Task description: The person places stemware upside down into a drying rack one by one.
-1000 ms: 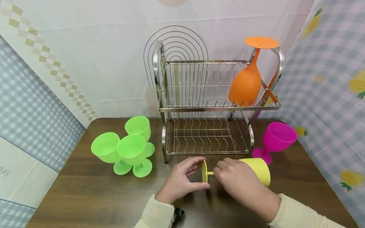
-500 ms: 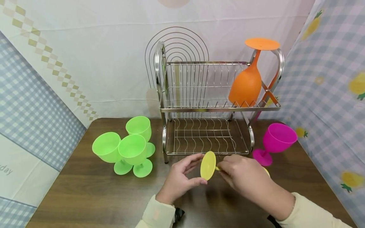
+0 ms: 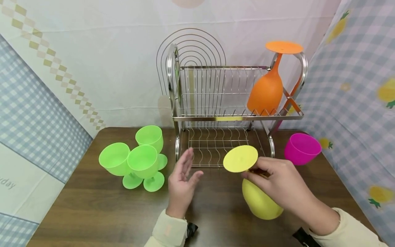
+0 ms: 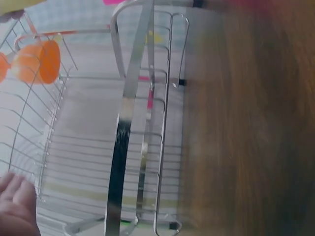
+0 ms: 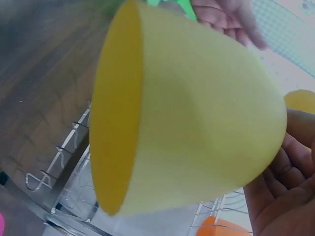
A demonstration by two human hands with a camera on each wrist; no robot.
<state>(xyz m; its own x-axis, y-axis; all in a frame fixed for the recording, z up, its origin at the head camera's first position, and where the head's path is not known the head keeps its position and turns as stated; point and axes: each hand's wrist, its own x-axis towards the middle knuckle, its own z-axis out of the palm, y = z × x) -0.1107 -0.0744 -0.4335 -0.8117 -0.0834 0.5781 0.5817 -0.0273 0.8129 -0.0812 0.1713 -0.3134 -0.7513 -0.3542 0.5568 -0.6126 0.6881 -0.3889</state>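
Yellow and plastic-looking, a smooth stemmed goblet (image 3: 261,202) is held in front of the rack, tilted, with its flat round foot raised and its mouth angled downward. It is pinched at the stem by the right hand (image 3: 282,181), just under the foot; that slim part is probably chosen because the broad bowl would be harder to encircle, and the bowl is left untouched by the fingers. Nothing is held by the left hand (image 3: 181,187): its fingers are extended and the thumb is set well apart, near the rack's front edge.

On the upper tier of the silver metal-wire dish rack (image 3: 197,119), an orange long-stemmed goblet (image 3: 266,91) is set mouth down, presumably because its wide rim is a steadier base than the foot would be across wires. Whether its foot is also propped by the curved side frame cannot be told.

Three light-green short-stemmed goblets (image 3: 143,161) are clustered upright on the brown wood-grain tabletop (image 3: 92,212), left of the rack, where flat feet are well supported. At the right, a magenta goblet (image 3: 301,149) is seen mouth up, its lower part hidden by the right hand.
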